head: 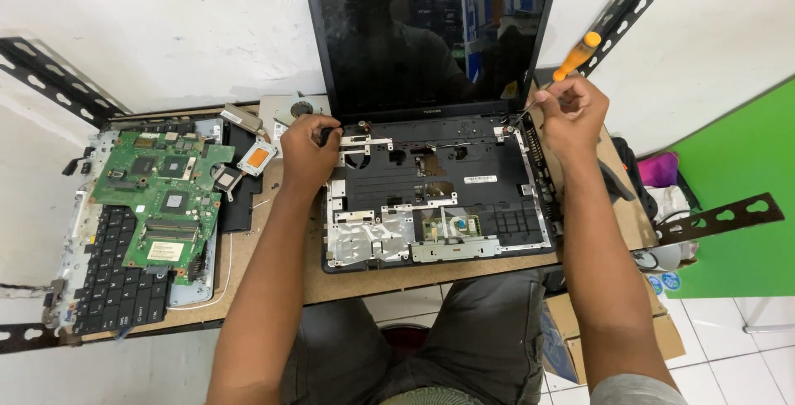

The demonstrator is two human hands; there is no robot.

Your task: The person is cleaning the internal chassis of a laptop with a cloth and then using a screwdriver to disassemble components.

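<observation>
Your right hand point(570, 112) is closed around a screwdriver with an orange handle point(577, 55), fingers curled tight on the lower part of the grip, the handle slanting up and to the right; the tip is hidden behind your fingers at the back right corner of the laptop base point(435, 202). Your left hand point(310, 150) is closed over the back left corner of that base, by the left hinge, fingers folded down on its edge; whether it pinches anything small there cannot be told.

A small white rectangular label point(480, 179) sits on the black inner frame right of centre. Far left, a cream rectangular sticker point(165, 250) lies on the lower part of the green circuit board point(161, 198). Below the table's right edge stands a brown cardboard box point(617, 335) with a blue panel on its side.

The laptop base lies in the middle of the wooden table point(273, 268), stripped of keyboard and top cover: black plastic frame, silver metal brackets along left and front, a crinkled foil patch at front left, a small green board near the front middle. Its dark screen point(431, 40) stands upright behind, still joined to the base. The green board rests on a removed black keyboard point(116, 281) at the left. A fan point(300, 109) lies behind your left hand.
</observation>
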